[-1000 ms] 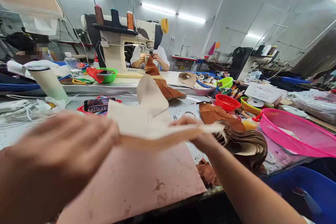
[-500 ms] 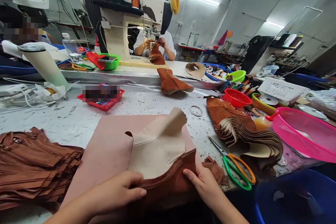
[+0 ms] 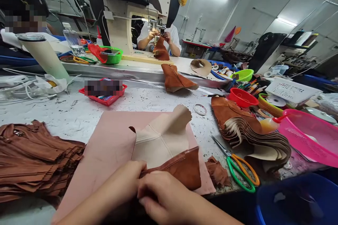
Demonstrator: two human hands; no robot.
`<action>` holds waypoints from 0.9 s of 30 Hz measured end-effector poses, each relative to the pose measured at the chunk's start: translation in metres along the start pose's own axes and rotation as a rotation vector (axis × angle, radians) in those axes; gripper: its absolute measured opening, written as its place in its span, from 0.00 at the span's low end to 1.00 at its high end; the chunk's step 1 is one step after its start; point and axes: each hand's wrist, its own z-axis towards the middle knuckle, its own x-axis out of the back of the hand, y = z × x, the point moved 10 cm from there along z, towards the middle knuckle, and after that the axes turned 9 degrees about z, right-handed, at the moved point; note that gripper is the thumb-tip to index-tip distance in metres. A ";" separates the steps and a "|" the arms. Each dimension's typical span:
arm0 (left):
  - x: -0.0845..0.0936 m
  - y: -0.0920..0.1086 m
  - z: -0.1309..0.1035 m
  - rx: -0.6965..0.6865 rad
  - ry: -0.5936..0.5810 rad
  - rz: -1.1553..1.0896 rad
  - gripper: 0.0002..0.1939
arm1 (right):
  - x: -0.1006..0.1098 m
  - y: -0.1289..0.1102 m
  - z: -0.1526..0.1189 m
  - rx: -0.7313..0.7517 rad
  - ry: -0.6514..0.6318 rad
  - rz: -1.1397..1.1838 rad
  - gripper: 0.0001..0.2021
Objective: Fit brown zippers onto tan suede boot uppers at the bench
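Observation:
A brown suede boot upper lies on a pink mat, its beige lining facing up and its near edge folded over. My left hand is closed on the left part of that folded edge, fingertips partly hidden. Right beside it, my right hand curls over the same edge with bent fingers, thumb tucked below; the exact grip is hidden. Green-and-orange-handled scissors lie at the right, near a small brown scrap.
Stacked brown pieces lie at left, more boot uppers at right. A pink basket and blue tub stand at the right edge. Beyond the table, a co-worker sews at a machine. A red tray sits mid-table.
My right hand has moved left along the folded edge, from its right end to beside my left hand. The upper's right end now lies released on the mat. The view shifted slightly.

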 end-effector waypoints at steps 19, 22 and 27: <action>0.049 0.059 -0.045 -0.846 0.588 0.266 0.13 | 0.002 0.093 -0.003 -0.633 0.381 1.006 0.25; 0.029 0.039 -0.085 -0.779 0.830 0.367 0.11 | 0.004 0.096 -0.009 -0.719 0.435 0.877 0.12; -0.011 0.012 -0.105 -0.526 0.916 0.393 0.15 | 0.007 0.093 -0.012 -0.751 0.390 0.641 0.10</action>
